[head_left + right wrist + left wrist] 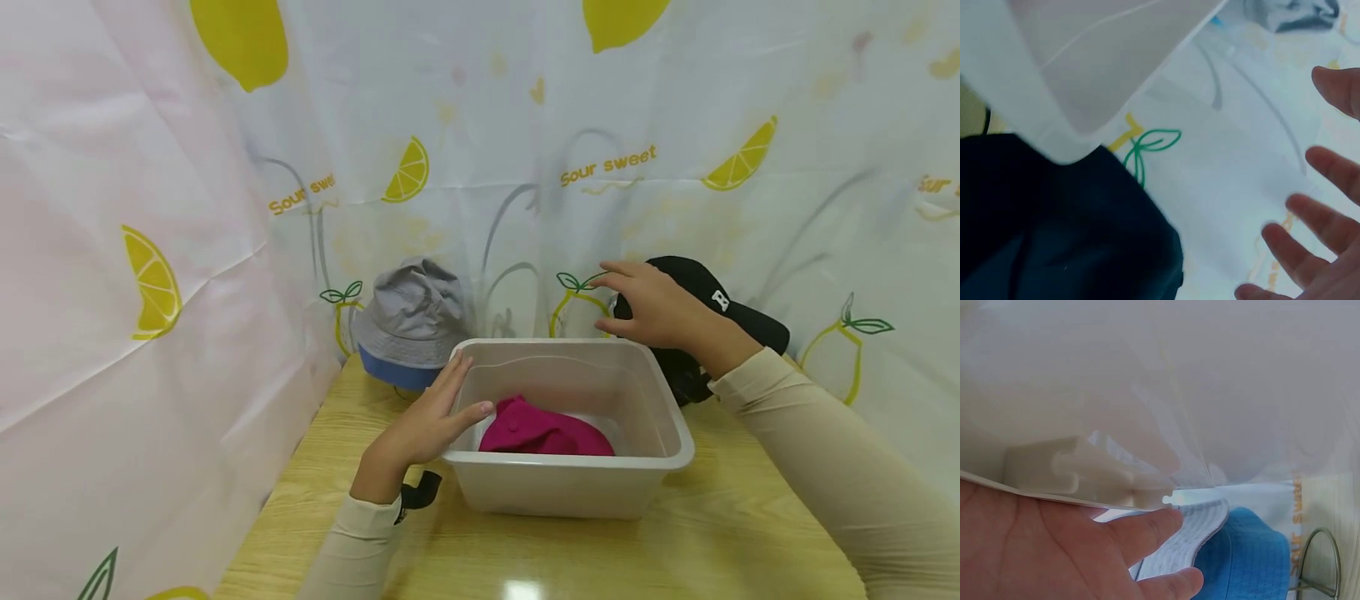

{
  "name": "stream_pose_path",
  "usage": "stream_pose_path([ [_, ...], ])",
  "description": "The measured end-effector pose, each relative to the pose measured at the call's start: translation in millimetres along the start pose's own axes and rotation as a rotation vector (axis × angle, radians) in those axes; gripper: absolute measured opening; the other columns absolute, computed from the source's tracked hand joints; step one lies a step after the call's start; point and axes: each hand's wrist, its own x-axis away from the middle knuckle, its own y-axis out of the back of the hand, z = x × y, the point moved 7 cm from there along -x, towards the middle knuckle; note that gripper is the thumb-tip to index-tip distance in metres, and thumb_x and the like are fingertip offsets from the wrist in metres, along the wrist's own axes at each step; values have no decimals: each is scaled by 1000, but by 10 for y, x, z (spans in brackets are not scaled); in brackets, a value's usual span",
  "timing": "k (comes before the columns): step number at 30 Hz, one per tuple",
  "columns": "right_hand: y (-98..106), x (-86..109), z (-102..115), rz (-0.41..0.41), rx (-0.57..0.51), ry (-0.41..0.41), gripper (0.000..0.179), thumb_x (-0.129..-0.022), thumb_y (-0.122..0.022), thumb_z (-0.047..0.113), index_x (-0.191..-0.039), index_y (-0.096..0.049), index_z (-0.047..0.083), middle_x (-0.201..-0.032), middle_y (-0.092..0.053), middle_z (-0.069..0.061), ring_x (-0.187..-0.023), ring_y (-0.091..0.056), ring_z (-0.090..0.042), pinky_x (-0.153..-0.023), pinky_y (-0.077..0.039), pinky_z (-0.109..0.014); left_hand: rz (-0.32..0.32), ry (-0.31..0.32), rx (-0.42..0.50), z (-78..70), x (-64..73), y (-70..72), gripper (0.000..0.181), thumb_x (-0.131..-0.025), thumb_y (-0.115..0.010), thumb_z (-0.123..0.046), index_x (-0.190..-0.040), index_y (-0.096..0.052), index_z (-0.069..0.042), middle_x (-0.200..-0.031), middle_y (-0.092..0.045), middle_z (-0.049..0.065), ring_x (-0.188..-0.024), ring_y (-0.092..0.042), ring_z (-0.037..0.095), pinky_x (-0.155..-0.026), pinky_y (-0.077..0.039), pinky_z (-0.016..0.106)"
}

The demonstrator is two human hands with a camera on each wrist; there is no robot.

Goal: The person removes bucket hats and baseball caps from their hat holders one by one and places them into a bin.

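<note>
A pale plastic bin (558, 492) stands on the table with a bright pink cap (551, 432) inside, part of it hidden by the front wall. Along the bin's left rim lies my left hand (427, 423), fingers extended against the side; the left wrist view shows its palm (1029, 550) beside the bin wall. My right hand (648, 307) is raised behind the bin's back right corner, fingers spread and holding nothing. It overlaps a black cap (686, 279) with a small white emblem. In the right wrist view, dark fabric (1079, 219) sits below the spread fingers.
Behind the bin's left side, a grey bucket hat (416, 308) is stacked over a blue hat (393, 372). A wire stand (1338, 569) shows beside them in the left wrist view. A lemon-print curtain (480, 125) hangs behind the wooden table (300, 517) and along its left.
</note>
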Motion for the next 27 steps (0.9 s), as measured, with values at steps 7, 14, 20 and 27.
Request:
stream_pose_path([
  [7,52,10,-269,-35,85,-101,72,-88,-81,43,-146,-56,9,-164,-32,-26,-146,-34,-52,-116,-27,-72,3,5,-9,-19,4,0,88,-102,-51,-63,-168,-12,-20,-176,2,4,-161,-3,25,-127,-15,60],
  [14,107,36,-501,-24,106,-214,85,-87,-79,52,-153,-47,7,-167,-23,-29,-149,-26,-54,-114,-24,-77,4,4,-14,-34,-16,-3,89,-101,-50,-65,-168,-12,-20,-176,2,5,-161,-4,25,-127,-16,58],
  [20,82,55,-695,0,79,-319,98,-86,-74,64,-159,-38,9,-169,-12,-31,-149,-20,-58,-113,-20,-79,-3,7,-20,-24,-16,5,87,-102,-50,-65,-168,-11,-23,-176,3,4,-161,-4,25,-127,-16,57],
  [27,24,132,-897,7,41,-414,114,-82,-67,79,-163,-27,9,-170,-3,-32,-147,-18,-61,-108,-19,-84,3,8,-24,-16,3,11,87,-102,-49,-64,-168,-10,-23,-176,2,5,-161,-3,25,-127,-16,57],
])
